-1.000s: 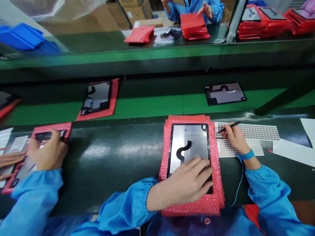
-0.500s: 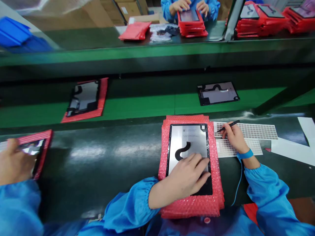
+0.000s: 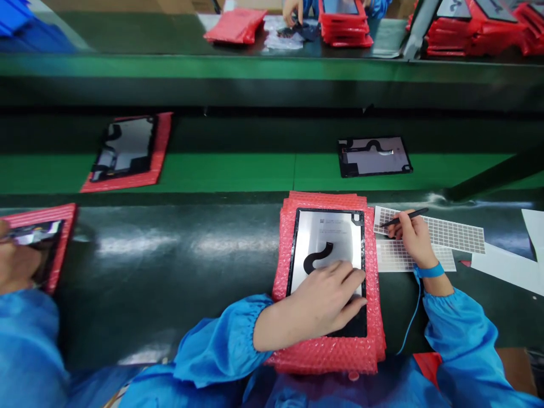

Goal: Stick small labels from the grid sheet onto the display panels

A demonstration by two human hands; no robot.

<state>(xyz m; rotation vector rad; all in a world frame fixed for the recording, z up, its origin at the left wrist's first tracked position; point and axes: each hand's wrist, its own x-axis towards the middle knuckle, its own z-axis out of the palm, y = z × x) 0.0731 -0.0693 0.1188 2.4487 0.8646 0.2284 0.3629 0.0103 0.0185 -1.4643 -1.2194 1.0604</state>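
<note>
The left hand [image 3: 327, 300] lay flat, fingers spread, on the lower half of a tablet panel [image 3: 329, 243] just below the centre of the frame; its grip closed on nothing, only pressing down on the panel's silvery back, beside a black S-shaped strip. The panel rested face down on a stack of red bubble-wrap sleeves [image 3: 374, 317] on the dark, glossy surface [image 3: 178, 266]. To the right of centre, the right hand [image 3: 414, 241] had its grip pinched around a thin black tool [image 3: 403, 217], whose tip touched a white sheet of small gridded labels [image 3: 454, 233]; a second label sheet [image 3: 393, 256] lay under the hand, just beside the red stack. A blue wrist strap [image 3: 431, 271] circled that wrist.

In the middle band of the frame ran a green conveyor belt [image 3: 238, 173], carrying one bare panel [image 3: 373, 156] right of centre and another panel on a red sleeve [image 3: 125, 150] at the left. At the left edge, a co-worker's hand [image 3: 15, 266] rested against a further panel in red wrap [image 3: 40, 232]. Along the top edge stood piles of red-wrapped panels [image 3: 467, 28].
</note>
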